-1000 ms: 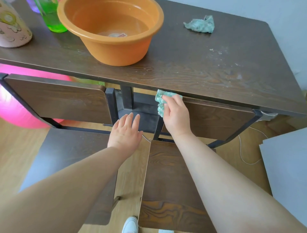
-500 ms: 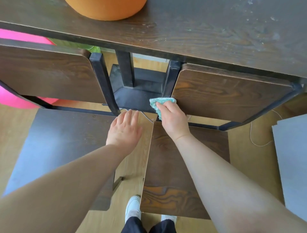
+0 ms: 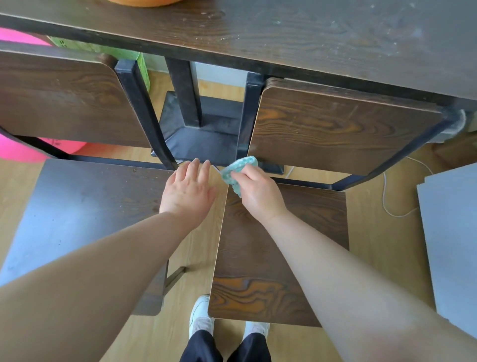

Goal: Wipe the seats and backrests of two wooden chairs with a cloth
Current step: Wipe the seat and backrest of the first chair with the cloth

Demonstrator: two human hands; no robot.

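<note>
Two dark wooden chairs stand side by side under a table. My right hand [image 3: 259, 191] grips a crumpled green dotted cloth [image 3: 238, 169] at the back left corner of the right chair's seat [image 3: 258, 261], just below its backrest [image 3: 343, 126]. My left hand [image 3: 187, 191] lies with straight fingers over the back right corner of the left chair's seat [image 3: 85, 212]. The left chair's backrest [image 3: 59, 98] stands behind it.
A dark wooden table [image 3: 284, 33] overhangs both backrests, with an orange basin's base [image 3: 144, 2] at the top edge. The table's black pedestal [image 3: 198, 129] sits between the chairs. A pink ball [image 3: 18, 152] lies left, a grey board [image 3: 451, 232] right. My feet [image 3: 201, 317] stand between the seats.
My right hand has slid the cloth down the left edge of the right backrest to the seat's back corner. The view has tilted downward. My left hand has stayed at the left seat.
</note>
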